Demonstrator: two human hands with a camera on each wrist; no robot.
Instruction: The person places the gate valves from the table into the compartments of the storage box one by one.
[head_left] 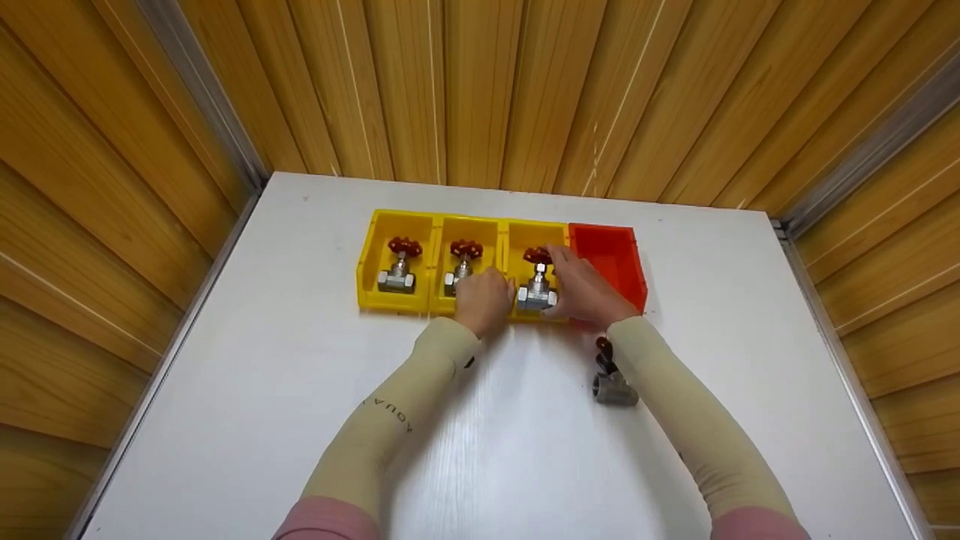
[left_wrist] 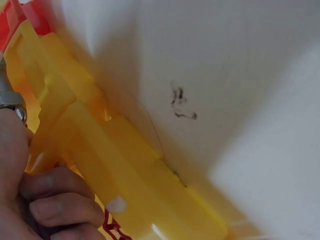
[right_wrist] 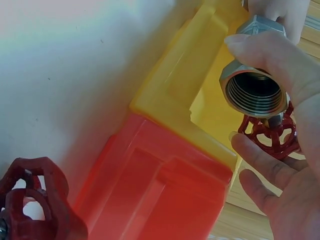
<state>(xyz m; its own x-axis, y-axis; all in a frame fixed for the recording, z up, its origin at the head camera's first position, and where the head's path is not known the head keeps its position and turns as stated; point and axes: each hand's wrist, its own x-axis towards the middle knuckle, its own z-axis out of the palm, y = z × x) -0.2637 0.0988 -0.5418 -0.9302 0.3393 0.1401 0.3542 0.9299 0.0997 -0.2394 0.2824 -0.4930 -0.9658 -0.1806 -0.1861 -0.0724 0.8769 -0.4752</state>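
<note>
valves [head_left: 397,282]: four; one in each of three yellow bins [head_left: 394,303], a loose valve [head_left: 615,391] on the worktop [head_left: 480,480], right of centre.
bins: row of three yellow, one red bin [head_left: 609,259], near the worktop's far edge.
right hand [head_left: 585,291]: fingers spread apart, thumb and fingertips holding the third valve [head_left: 534,298].
left hand [head_left: 484,298]: fingers curled together beside the second valve [head_left: 463,267]; whether gripping anything, cannot tell.

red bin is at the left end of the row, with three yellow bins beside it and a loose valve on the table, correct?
No: the red bin is at the right end, as the head view shows. The three yellow bins and the loose valve on the table are as you said.
</note>
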